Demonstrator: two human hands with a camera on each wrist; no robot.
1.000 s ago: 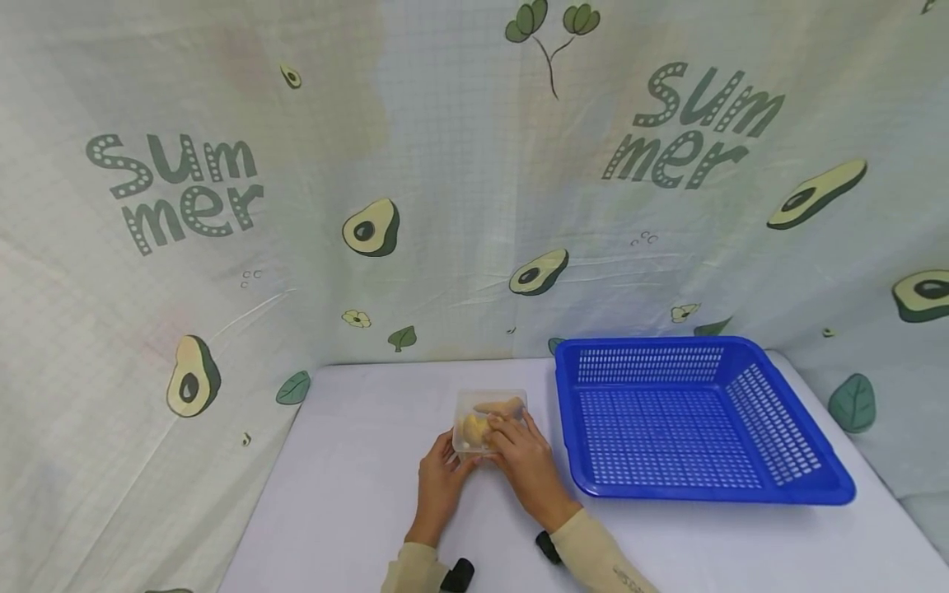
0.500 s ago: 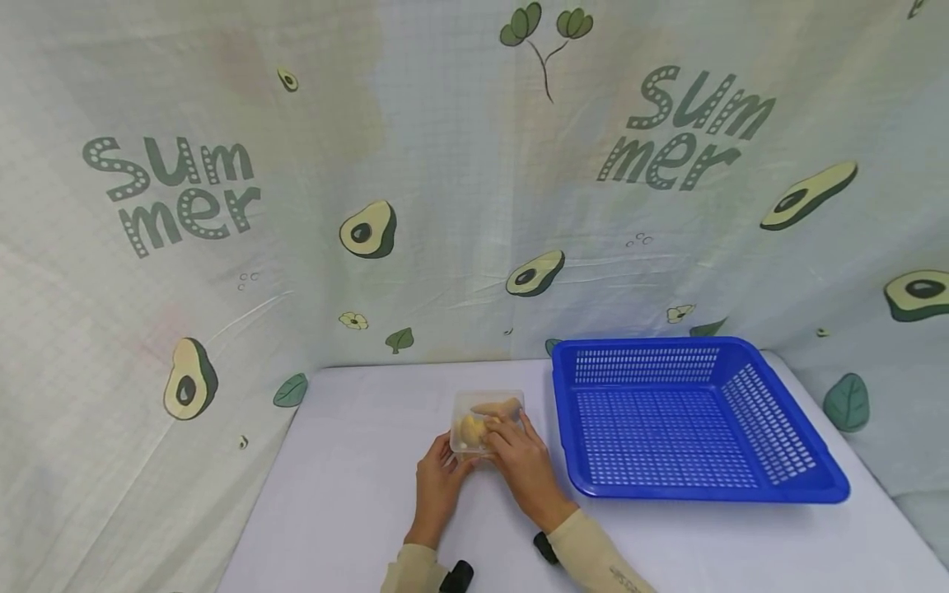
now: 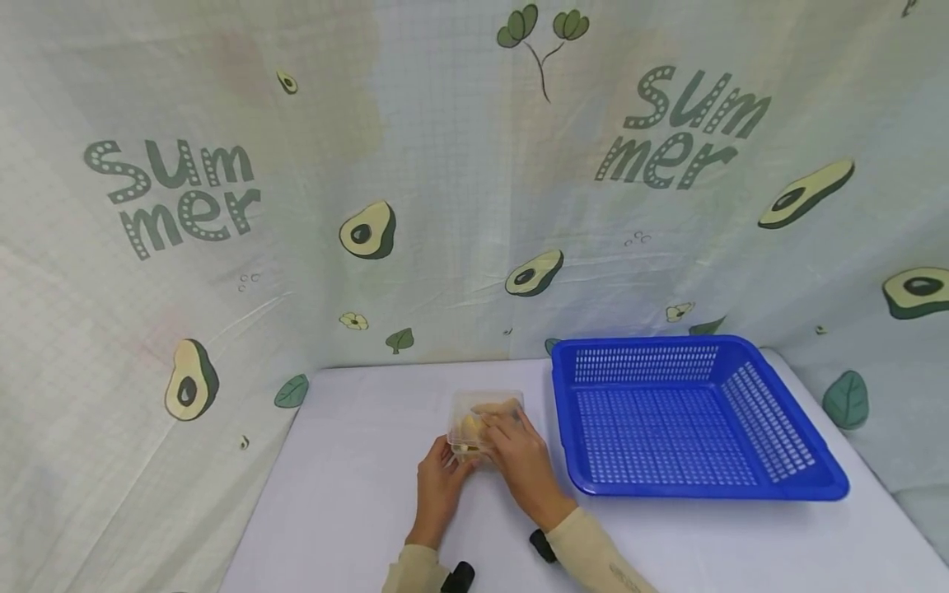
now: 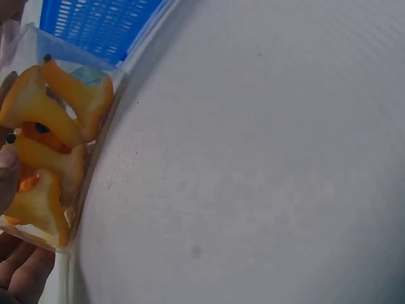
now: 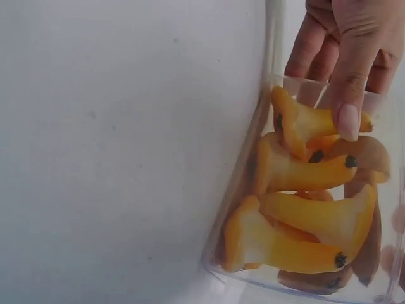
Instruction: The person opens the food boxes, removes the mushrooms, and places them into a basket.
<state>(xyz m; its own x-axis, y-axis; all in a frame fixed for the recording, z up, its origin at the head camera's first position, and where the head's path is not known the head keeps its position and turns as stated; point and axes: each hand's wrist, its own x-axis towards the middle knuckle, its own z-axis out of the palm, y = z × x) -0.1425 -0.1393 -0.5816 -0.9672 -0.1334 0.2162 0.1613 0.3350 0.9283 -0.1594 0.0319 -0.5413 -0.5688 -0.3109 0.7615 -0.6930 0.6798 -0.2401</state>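
Observation:
A clear plastic box (image 3: 461, 412) stands on the white table. Inside lie yellow-orange curved pieces (image 5: 304, 237) with dark tips and flared ends, and several brown pieces (image 5: 365, 154). My left hand (image 3: 437, 487) grips the box's near left corner; in the right wrist view that hand (image 5: 357, 60) has its thumb over the box and its fingers behind. My right hand (image 3: 522, 465) holds the box from the right, its fingers spread over the top and partly covering the contents. In the left wrist view, left-hand fingers (image 4: 28, 272) sit under the box's lower end.
A blue perforated plastic basket (image 3: 712, 492) stands at the right on the white table (image 3: 356, 461), close to my right hand. Behind the table hangs a pale cloth (image 3: 445, 165) printed with avocados and lettering. Both wrists carry black cameras, over beige sleeves.
Both hands stay in almost the same place. At the box's near side a narrow gap now shows below the clear top's edge. The whole head view has shifted slightly.

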